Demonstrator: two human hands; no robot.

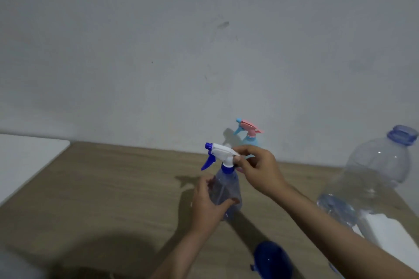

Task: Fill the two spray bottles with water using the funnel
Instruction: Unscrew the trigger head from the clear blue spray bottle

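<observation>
From the head view, we grip the clear spray bottle with our left hand above the table; our right hand pinches its white sprayer. It looks empty, so filling seems unstarted. Behind it stands the pink-topped bottle, contents unclear. The funnel lies nearer us; the water jug, right, is partly full.

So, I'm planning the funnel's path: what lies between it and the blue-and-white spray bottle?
Head view: only the left forearm crosses above bare table.
</observation>
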